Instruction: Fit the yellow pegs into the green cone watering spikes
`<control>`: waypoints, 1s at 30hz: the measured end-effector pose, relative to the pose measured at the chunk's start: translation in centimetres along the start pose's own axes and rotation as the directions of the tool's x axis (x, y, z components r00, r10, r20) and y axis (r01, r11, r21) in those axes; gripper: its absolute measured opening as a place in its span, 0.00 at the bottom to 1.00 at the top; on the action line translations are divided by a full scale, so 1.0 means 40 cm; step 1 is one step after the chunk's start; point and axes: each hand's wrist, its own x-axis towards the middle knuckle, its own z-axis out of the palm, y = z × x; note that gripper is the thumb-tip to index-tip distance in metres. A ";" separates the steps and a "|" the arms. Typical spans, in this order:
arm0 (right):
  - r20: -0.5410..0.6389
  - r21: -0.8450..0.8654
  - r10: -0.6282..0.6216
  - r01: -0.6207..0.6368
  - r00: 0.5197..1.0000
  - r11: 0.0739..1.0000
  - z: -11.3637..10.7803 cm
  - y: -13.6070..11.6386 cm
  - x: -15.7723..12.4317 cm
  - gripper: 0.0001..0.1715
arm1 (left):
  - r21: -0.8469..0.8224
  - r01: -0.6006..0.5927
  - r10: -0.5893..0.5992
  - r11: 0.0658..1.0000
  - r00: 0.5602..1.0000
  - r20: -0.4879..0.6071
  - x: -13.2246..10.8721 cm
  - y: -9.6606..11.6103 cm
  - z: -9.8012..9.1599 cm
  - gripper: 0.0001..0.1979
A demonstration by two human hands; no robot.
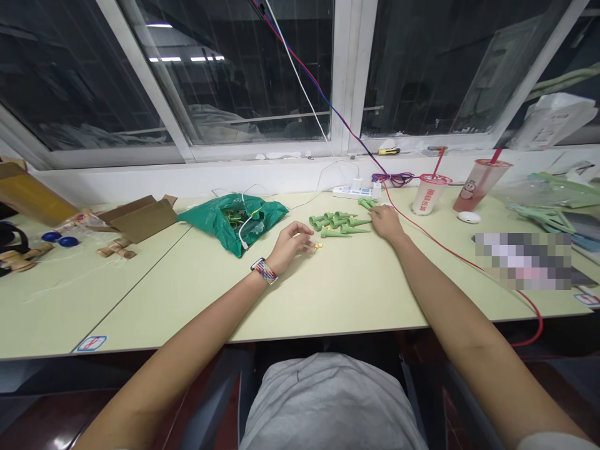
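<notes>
Left hand (pixel 293 244) lies loosely curled and empty, its fingertips just beside a small yellow piece (pixel 317 246). Right hand (pixel 387 224) rests palm down, half open, gripping nothing, just beside a cluster of green plastic spikes (pixel 340 222) at centre frame (tips mostly toward that hand). Beyond, left of centre, a green plastic bag (pixel 232 220); upper right, a plastic drink cup (pixel 429 194)

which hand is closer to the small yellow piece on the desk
Left hand, just left of the small yellow piece; right hand lies well to its right.
</notes>
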 end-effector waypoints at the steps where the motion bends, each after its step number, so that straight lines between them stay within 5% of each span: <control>1: 0.003 -0.017 0.010 -0.010 1.000 1.000 0.000 -0.001 0.000 0.24 | -0.001 -0.001 0.001 1.000 1.000 0.002 0.000 0.001 0.000 0.11; 18: 0.085 -0.245 0.039 -0.017 0.996 0.969 -0.036 -0.051 -0.013 0.24 | -0.006 0.017 -0.017 1.000 1.000 -0.012 0.005 -0.001 -0.006 0.11; 30: 0.077 -0.215 0.070 -0.052 0.995 0.975 -0.038 -0.042 -0.016 0.23 | -0.010 0.012 -0.012 1.000 1.000 -0.006 0.005 0.004 -0.003 0.11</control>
